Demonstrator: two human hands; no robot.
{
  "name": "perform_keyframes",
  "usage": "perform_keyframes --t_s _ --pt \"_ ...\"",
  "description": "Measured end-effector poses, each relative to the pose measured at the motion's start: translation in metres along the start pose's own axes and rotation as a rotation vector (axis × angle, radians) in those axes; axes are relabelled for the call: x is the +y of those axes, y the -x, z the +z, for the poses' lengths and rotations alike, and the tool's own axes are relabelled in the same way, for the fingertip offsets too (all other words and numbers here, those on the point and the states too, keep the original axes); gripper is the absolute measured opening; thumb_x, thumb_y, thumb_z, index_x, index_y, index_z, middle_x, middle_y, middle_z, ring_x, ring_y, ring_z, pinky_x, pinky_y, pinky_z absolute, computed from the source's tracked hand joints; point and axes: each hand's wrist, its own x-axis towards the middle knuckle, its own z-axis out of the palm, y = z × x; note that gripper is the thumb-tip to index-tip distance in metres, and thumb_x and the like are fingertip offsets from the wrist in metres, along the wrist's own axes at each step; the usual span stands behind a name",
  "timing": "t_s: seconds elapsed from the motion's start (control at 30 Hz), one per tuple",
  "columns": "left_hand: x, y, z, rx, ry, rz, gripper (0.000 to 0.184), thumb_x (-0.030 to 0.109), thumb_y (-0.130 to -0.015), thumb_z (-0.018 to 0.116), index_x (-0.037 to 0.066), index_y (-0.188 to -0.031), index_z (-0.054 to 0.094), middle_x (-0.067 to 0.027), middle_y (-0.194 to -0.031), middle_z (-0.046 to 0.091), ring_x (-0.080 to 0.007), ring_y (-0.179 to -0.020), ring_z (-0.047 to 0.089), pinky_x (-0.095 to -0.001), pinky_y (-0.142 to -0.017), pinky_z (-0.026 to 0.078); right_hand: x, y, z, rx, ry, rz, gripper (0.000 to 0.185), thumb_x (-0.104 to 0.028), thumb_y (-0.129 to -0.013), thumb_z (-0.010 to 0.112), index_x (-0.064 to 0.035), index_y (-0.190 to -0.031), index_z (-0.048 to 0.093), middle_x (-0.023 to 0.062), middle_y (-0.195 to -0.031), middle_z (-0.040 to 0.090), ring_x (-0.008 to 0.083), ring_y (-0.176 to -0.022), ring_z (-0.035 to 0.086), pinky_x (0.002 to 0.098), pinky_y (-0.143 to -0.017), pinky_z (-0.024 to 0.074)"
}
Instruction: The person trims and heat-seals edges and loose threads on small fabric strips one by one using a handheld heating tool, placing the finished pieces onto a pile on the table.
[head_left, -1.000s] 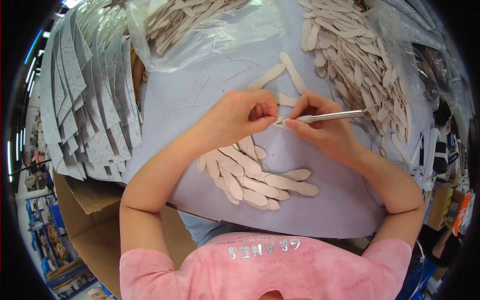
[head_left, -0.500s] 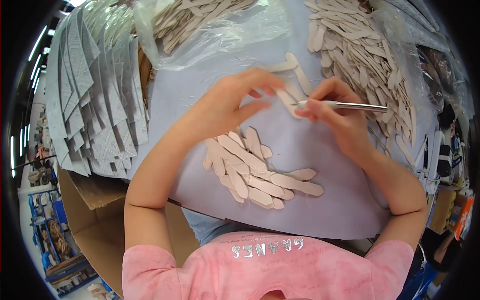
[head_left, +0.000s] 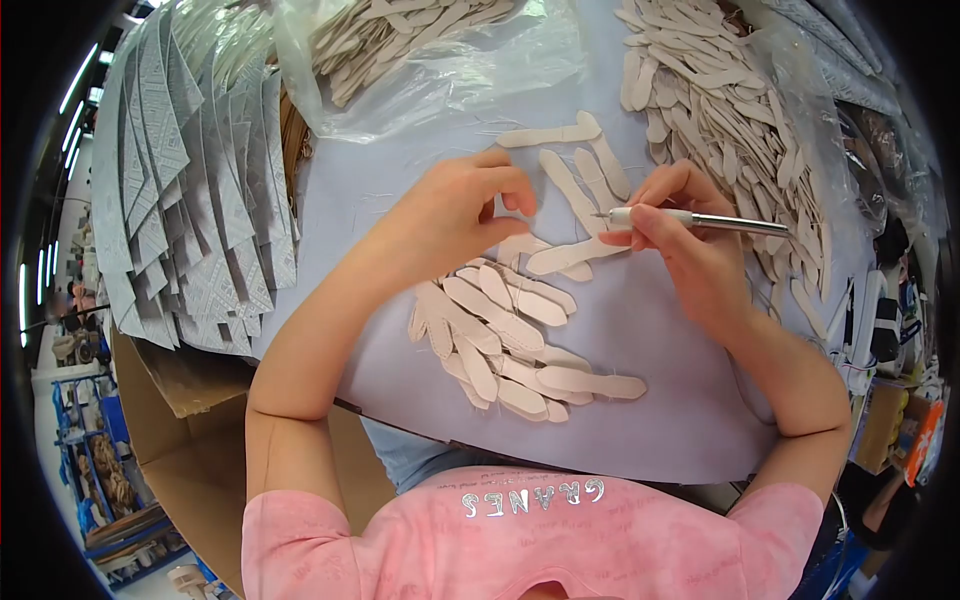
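My right hand [head_left: 690, 230] grips a slim pen [head_left: 735, 224] with a white front part and a silver barrel. The pen's thin tip points left, over pale strips. Under and beside it lie loose beige strips [head_left: 570, 185] with rounded, widened ends, one [head_left: 575, 256] reaching toward my right fingertips. To the left, my left hand [head_left: 475, 205] hovers with bent fingers, thumb and forefinger apart, nothing seen between them. Below its thumb are more strips, close to a pile of stitched-edge beige strips [head_left: 490, 340] nearer my body.
A big heap of beige strips [head_left: 720, 110] covers the right rear of the table [head_left: 650, 430]. Clear plastic film [head_left: 450, 90] lies at the back by another heap [head_left: 400, 35]. Grey patterned sheets [head_left: 190, 200] hang over the left side, above a cardboard box [head_left: 190, 450].
My left hand has drawn back left and down, away from the strips in the middle. More strips now lie between my hands and the near pile. My right hand has shifted slightly right with the pen.
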Motion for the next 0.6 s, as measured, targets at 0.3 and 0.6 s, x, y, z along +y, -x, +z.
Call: perform_keyframes --t_s 0.3,0.6 --pt "0.024 0.012 0.025 0.073 -0.35 0.302 0.01 0.012 -0.083 0.071 0.006 -0.085 0.064 -0.0073 -0.09 0.061 -0.027 -0.078 0.064 -0.039 -0.067 0.051 -0.002 -0.002 -0.002 0.01 -0.078 0.069 0.009 -0.005 -0.093 0.062 -0.0026 -0.09 0.054 0.0035 -0.085 0.056 0.0064 -0.073 0.056 0.0368 -0.086 0.0599" --pt "0.021 0.011 0.025 0.084 -0.229 0.244 0.007 0.009 -0.084 0.069 0.005 -0.082 0.063 -0.0081 -0.085 0.06 -0.0274 -0.08 0.064 -0.0395 -0.067 0.051 0.0 0.0 0.003 -0.051 0.011 0.143 0.013 -0.006 -0.089 0.067 -0.003 -0.087 0.054 0.0018 -0.078 0.056 0.0065 -0.068 0.056 0.0331 -0.082 0.0598"
